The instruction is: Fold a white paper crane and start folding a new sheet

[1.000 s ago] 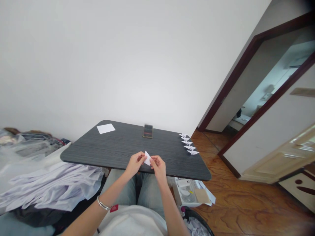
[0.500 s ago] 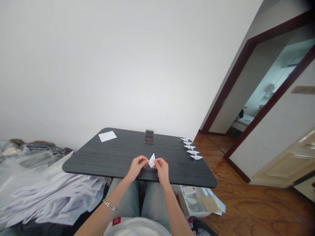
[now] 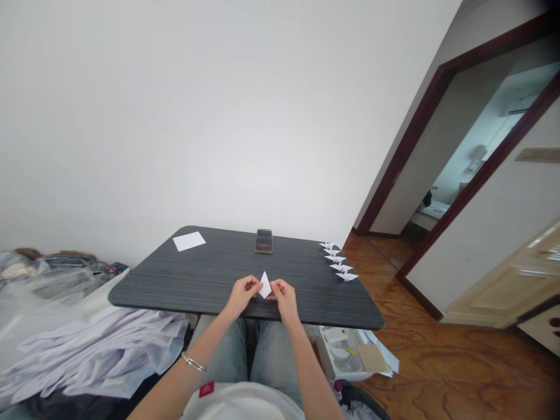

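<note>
Both my hands meet over the near edge of a dark grey table (image 3: 184, 280). Between them is a small folded white paper piece (image 3: 265, 285), pointed at the top. My left hand (image 3: 242, 294) pinches its left side with fingers closed. My right hand (image 3: 284, 297) pinches its right side the same way. A silver bracelet sits on my left wrist. My jeans show under the table edge.
A row of several folded white paper figures (image 3: 339, 262) lies along the table's right side. A phone (image 3: 263, 241) stands at the back, a flat white sheet (image 3: 189, 241) at the back left. White cloth (image 3: 87, 350) is piled left; a box (image 3: 345, 353) sits on the wooden floor.
The folded paper has turned slightly between my fingers while both hands stay pinched on it. The view has shifted a little as my head moved.
</note>
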Action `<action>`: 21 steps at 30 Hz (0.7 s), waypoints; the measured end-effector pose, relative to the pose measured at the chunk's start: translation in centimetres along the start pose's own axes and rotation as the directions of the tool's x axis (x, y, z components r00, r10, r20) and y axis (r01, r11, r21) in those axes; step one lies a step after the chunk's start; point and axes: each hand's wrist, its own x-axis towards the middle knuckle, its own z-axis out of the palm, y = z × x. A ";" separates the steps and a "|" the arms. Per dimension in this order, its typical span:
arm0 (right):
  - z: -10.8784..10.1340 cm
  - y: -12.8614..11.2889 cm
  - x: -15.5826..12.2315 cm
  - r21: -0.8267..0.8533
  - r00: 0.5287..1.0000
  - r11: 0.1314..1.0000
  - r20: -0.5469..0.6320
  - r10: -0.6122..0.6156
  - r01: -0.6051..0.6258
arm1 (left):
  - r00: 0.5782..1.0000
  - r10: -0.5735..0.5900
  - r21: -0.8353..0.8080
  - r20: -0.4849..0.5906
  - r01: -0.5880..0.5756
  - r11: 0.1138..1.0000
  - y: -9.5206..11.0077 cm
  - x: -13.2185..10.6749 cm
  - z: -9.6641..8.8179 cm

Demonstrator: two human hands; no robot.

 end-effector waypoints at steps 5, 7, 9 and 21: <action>0.0 -0.2 -0.1 0.031 0.999 0.999 0.030 0.018 -0.019 | 1.000 -0.004 -0.013 -0.014 0.003 1.000 0.3 -0.1 0.0; 0.0 -0.3 -0.2 0.045 0.999 0.999 0.036 0.019 -0.020 | 1.000 -0.005 -0.024 -0.017 0.005 1.000 0.4 -0.1 -0.1; 0.1 -0.4 -0.2 0.052 0.999 0.999 0.036 0.005 -0.007 | 1.000 -0.005 -0.038 -0.018 0.004 0.999 0.3 -0.1 -0.1; 0.1 0.2 -0.4 0.004 0.997 0.999 0.049 -0.052 0.052 | 0.999 0.026 -0.146 -0.043 -0.032 0.989 -0.4 0.1 0.0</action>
